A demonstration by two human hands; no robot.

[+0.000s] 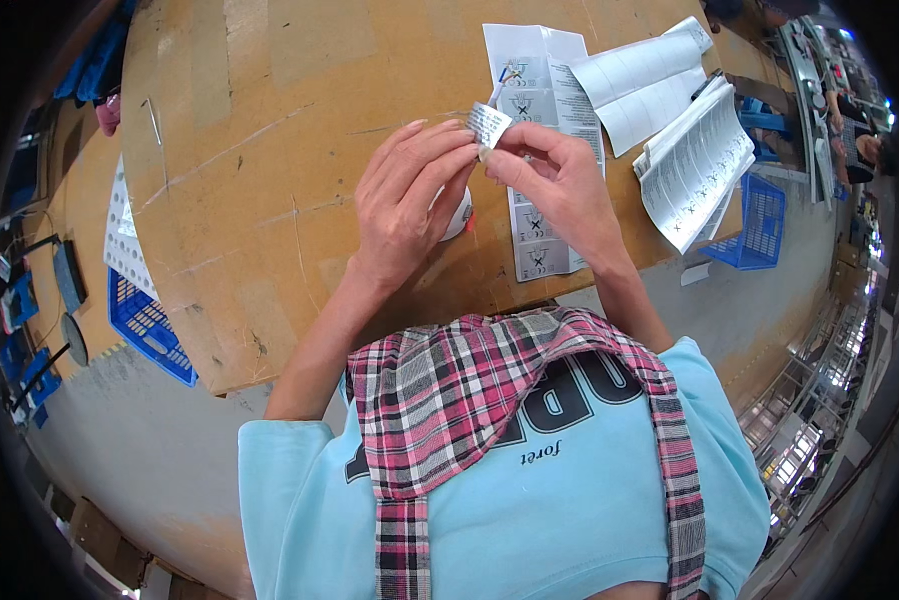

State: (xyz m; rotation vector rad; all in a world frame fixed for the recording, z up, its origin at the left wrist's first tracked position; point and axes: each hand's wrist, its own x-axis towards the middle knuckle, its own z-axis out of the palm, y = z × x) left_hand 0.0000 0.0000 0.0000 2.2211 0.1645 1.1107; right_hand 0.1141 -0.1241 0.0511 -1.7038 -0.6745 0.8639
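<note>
Between the thumb and fingers of my right hand (565, 190) is a small silvery printed label (490, 124), tilted up from the table. My left hand (405, 205) meets it from the other side, its fingers pressed together and their tips at the label's lower left edge. The left thumb is hidden, so what that hand grips cannot be made out. Under its palm a rounded white thing (458, 216) with a red bit beside it shows only in part. A long silvery sheet of printed labels (555, 235) lies flat beneath my right hand.
Right of the hands lie a curled pale sheet (645, 85) and a stack of printed label sheets (695, 165). A bent metal wire (156, 130) lies on the brown table (270, 250). Blue baskets stand beyond its right (760, 225) and left (150, 325) edges. Other people are far right.
</note>
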